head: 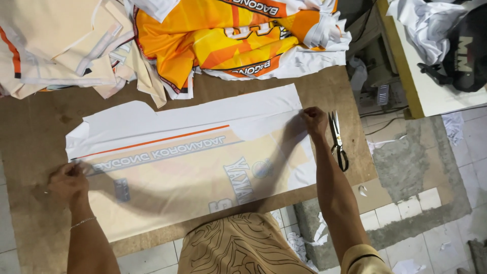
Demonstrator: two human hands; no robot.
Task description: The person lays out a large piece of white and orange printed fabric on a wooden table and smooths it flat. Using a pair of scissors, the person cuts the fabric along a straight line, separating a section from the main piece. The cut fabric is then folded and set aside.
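The person is spreading a printed fabric panel (pixel 193 157) flat across a brown worktable (pixel 30 122), and it is lying at the centre of the view, running from nine o'clock to three o'clock. The left hand (pixel 68 181) is pressing on the panel's edge at eight o'clock, fingers curled together and pinching the cloth. The right hand (pixel 314 121) is holding the opposite edge at two o'clock, fingertips bunched down onto the fabric; whether they are gripping or only pressing cannot be told.

The panel, pale cream with an orange stripe and grey lettering, is already lying mostly smooth, so the laying-out looks largely done. Its upper strip is folded over, and no cut is showing yet. A pair of scissors (pixel 337 139) is resting shut on the table just beside the right hand, at three o'clock, untouched.

At twelve o'clock a heap of orange and yellow printed garments (pixel 233 40) is lying on the table, and at eleven o'clock a stack of cream cut pieces (pixel 61 45) is sitting next to it. At one o'clock a second, white-topped table (pixel 431 96) is carrying crumpled white cloth. Below, at five o'clock, the tiled floor (pixel 421 238) is showing patched cement and scattered fabric scraps.
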